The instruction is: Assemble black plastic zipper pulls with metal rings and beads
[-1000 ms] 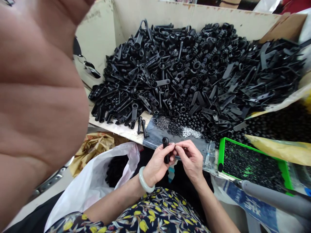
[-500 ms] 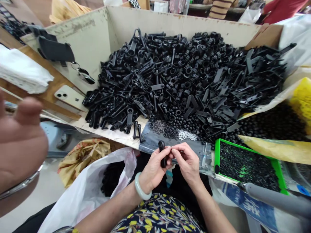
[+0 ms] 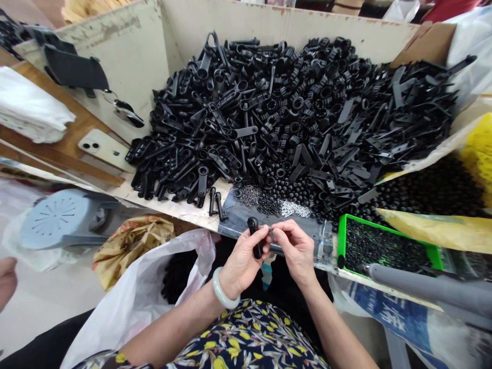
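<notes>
The left hand [image 3: 242, 260] grips a black handle [image 3: 252, 225] upright, its head above the thumb. Just beside, the right hand's [image 3: 296, 252] fingertips pinch together, on what I can't tell: seemingly fine fitting, next needing steady alignment.

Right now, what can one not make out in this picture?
Head view:
Black part: middle hidden by the left hand.
What the right hand may pinch: too small to identify.
Contents of the white bag: mostly lost in shadow.
Another person's hand: cut off by the left edge.
Grey cylinder: cut off by the right edge.
</notes>
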{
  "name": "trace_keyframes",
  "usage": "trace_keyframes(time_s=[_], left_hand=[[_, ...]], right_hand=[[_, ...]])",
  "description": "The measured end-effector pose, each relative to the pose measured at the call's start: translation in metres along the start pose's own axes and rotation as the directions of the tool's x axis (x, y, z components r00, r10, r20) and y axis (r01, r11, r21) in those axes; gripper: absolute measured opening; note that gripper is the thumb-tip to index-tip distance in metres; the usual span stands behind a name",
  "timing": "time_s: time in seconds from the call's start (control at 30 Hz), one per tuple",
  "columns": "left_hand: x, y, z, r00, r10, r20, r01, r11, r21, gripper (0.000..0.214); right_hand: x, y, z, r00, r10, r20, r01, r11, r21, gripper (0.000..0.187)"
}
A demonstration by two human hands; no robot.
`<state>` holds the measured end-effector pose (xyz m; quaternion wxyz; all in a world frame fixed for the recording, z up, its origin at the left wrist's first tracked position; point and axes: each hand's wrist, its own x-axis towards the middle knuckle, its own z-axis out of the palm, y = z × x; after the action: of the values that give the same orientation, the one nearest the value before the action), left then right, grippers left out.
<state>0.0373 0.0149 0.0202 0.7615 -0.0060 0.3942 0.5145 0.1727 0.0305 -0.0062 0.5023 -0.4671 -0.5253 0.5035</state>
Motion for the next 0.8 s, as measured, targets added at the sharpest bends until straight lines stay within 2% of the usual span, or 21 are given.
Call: trace_keyframes(time_s=[0.23,0.37,0.63,0.8], left_hand=[[-0.0011,-0.0021,-0.0009,1.000,0.022,0.000,-0.022,1.000,-0.010,0.029],[-0.0007,-0.0025,-0.0021,0.999,0.039,0.023,-0.040,0.998,0.048,0.028],[0.0026,-0.0047,-0.0033,0.996,0.087,0.035,-0.091,0.987,0.135,0.026],[0.0009,-0.0042,-0.0057,0.996,0.069,0.059,-0.079,0.979,0.187,0.023]], right_hand=[[-0.0008,0.0015,0.0032,0.999,-0.046,-0.014,0.044,0.997,-0.071,0.009],[-0.0010,0.0026,0.0004,0.993,-0.118,-0.024,0.113,0.981,-0.158,0.007],[-0.0010,0.0039,-0.0044,0.986,-0.167,-0.001,0.164,0.966,-0.200,0.007],[0.0001,0.0025,-0.0043,0.998,-0.063,-0.007,0.062,0.995,-0.084,0.009]])
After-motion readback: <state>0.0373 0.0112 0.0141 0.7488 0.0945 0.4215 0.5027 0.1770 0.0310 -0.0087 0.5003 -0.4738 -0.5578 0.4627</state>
